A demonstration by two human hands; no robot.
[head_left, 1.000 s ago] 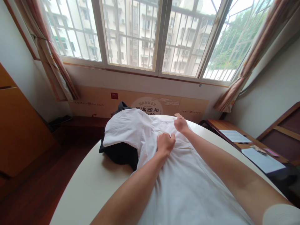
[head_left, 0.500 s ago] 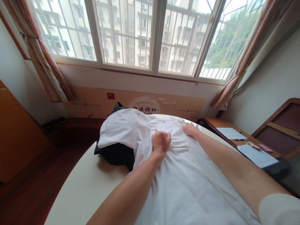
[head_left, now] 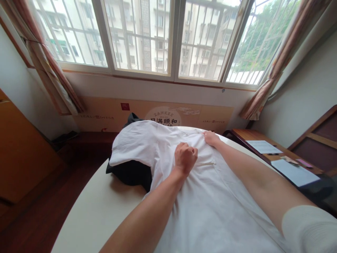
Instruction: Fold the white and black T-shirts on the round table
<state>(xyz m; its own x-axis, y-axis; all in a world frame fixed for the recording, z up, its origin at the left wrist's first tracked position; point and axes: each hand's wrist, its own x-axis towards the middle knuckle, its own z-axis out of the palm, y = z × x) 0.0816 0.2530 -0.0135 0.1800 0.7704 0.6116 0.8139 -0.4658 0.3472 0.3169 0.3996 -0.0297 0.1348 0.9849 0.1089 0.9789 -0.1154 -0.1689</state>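
Observation:
A white shirt (head_left: 205, 207) lies spread over a round white table (head_left: 89, 207), its sleeve reaching to the left. Under that sleeve a black cloth (head_left: 131, 174) pokes out. My left hand (head_left: 185, 156) is closed in a fist on the upper middle of the shirt; whatever its fingers hold, if anything, is hidden. Farther back and to the right, my right hand (head_left: 211, 138) pinches the shirt's fabric close to the collar.
Beyond the table are a printed cardboard panel (head_left: 100, 114) and barred windows. A wooden desk (head_left: 242, 135) at the right bears papers (head_left: 295, 173). An orange-brown cabinet (head_left: 23, 151) stands at the left.
My left hand has shifted slightly right along the shirt. My right hand has moved a little back and left, and its spread fingers have closed on the fabric.

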